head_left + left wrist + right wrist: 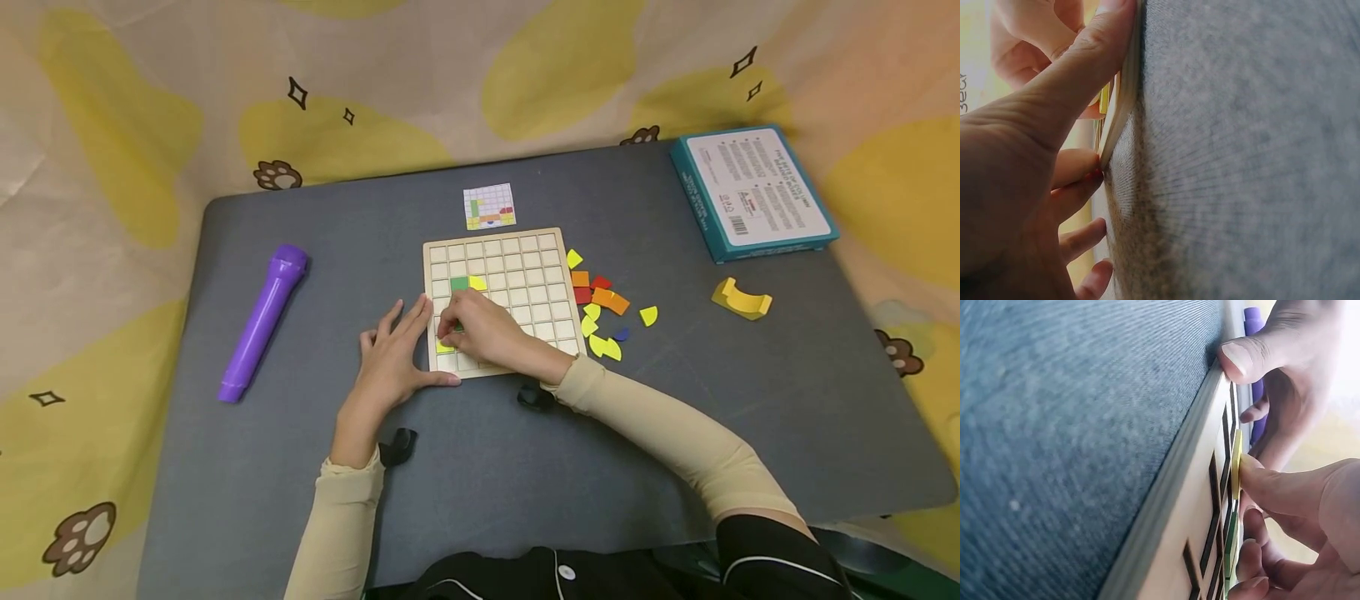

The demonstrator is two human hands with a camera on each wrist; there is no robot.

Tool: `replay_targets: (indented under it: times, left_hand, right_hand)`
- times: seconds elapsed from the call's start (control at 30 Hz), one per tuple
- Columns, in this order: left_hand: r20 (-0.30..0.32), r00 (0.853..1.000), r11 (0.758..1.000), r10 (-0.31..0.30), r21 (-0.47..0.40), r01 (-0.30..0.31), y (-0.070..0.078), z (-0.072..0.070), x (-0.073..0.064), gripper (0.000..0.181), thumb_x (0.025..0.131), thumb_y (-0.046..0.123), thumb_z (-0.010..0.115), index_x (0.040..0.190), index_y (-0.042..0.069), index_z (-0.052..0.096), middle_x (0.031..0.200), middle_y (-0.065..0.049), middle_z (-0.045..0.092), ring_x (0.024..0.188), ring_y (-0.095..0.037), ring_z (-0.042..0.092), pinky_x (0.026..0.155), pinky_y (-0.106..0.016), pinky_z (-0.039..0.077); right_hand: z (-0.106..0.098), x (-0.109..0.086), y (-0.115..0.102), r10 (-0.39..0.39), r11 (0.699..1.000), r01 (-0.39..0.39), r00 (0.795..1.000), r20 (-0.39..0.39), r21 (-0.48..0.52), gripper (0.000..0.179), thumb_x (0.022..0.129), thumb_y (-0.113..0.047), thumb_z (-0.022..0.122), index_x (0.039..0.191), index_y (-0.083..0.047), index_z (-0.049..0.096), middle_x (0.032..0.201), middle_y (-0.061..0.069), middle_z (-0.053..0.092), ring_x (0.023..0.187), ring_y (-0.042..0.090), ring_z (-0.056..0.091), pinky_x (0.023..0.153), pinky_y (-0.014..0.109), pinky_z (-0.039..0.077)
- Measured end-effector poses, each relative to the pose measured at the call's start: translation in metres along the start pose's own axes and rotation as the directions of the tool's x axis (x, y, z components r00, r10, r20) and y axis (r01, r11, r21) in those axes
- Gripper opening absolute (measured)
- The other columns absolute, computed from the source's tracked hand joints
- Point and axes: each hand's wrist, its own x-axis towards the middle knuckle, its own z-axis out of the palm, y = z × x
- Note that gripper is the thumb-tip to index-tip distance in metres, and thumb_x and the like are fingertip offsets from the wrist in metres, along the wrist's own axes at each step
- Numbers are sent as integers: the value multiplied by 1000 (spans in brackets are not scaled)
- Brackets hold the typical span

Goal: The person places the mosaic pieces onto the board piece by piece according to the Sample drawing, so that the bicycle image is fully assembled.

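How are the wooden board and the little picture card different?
The wooden board is much bigger; the picture card is small. The board is pale wood colour with a rim around it, but the card is mostly white. The board has separate coloured pieces on it, while the card's colours look printed. Both have a grid of squares.

My dark grey table's got a wooden grid board lying around the middle, a little pattern card just past its far edge and loose coloured pieces scattered along its right. Way off left there's a purple microphone-shaped thing, while a teal box and a yellow curved block sit over on my right.
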Motion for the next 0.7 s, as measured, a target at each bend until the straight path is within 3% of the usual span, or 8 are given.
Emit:
replay_targets:
  times: [0.2, 0.4, 0.57, 0.7]
  left_hand:
    - [-2, 1000, 1000, -1, -3, 1, -1, 1, 1, 129, 71, 54, 96, 171, 19, 22, 180, 4, 16, 166, -35, 10, 111, -61, 21]
    - [2, 1000, 1000, -21, -8, 21, -2, 3, 2, 131, 70, 53, 96, 171, 19, 20, 180, 4, 16, 166, -34, 10, 112, -60, 21]
    - [3, 1000, 1000, -25, -13, 25, -2, 3, 2, 132, 70, 53, 97, 171, 19, 20, 180, 5, 15, 166, -33, 9, 113, -60, 20]
    - [2, 1000, 1000, -15, -11, 15, -1, 3, 2, 131, 71, 52, 97, 171, 18, 20, 180, 4, 15, 167, -33, 8, 113, -61, 20]
  right_hand:
    - [-5, -1, 3, 30, 1000, -30, 999, 11, -5, 6, 94, -12, 82, 92, -15, 78, 100, 2, 67, 101, 20, 58, 80, 33, 51]
    - [-23, -9, 18, 97, 995, -98, 995, -30, -15, 9, 92, -10, 81, 101, -10, 78, 102, 6, 67, 101, 23, 58, 86, 38, 51]
    - [-46, -22, 44, 199, 980, -197, 973, -116, 32, 15, 93, -12, 80, 106, -8, 77, 108, 9, 66, 107, 27, 57, 92, 44, 50]
    - [-65, -34, 70, 255, 967, -246, 947, -194, 69, 13, 93, -11, 79, 106, -6, 76, 108, 13, 63, 104, 30, 54, 88, 44, 45]
